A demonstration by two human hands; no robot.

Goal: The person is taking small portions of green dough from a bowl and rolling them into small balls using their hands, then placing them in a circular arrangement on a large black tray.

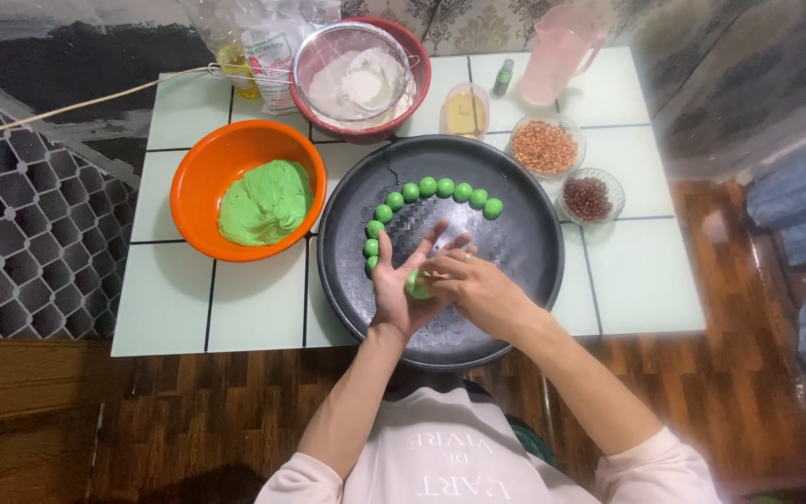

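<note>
A small green dough ball (418, 284) sits between my palms over the round black tray (524, 233). My left hand (398, 285) lies palm up with fingers spread under the ball. My right hand (478, 289) presses on it from the right, fingers together. Several finished green balls (428, 187) curve in an arc along the tray's far and left side. An orange bowl (193, 182) to the left holds a mass of green dough (265, 203).
At the back of the white tiled table (641, 280) stand a red bowl with a sieve of flour (358, 79), a small cup of oil (465, 110), a pink jug (557, 51), and two glass dishes of beans (545, 147) (590, 198). Wooden floor lies below.
</note>
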